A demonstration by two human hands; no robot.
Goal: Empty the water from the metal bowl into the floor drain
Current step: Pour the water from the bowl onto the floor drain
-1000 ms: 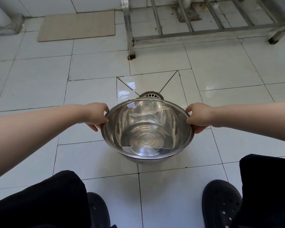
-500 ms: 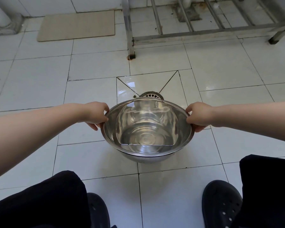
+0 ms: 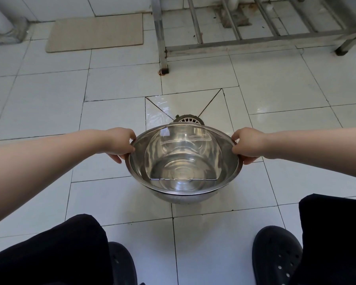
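White floor tiles slope toward the drain [image 3: 188, 119] just beyond our hands, so we grip the water-filled bowl [image 3: 183, 163] by opposite rim edges, left hand [image 3: 119, 144] and right hand [image 3: 247, 145] curled tight, keeping it level until we tip.

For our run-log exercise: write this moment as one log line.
left hand grips rim | right hand grips rim | metal bowl holds water, tilting toward floor drain | pouring not visible
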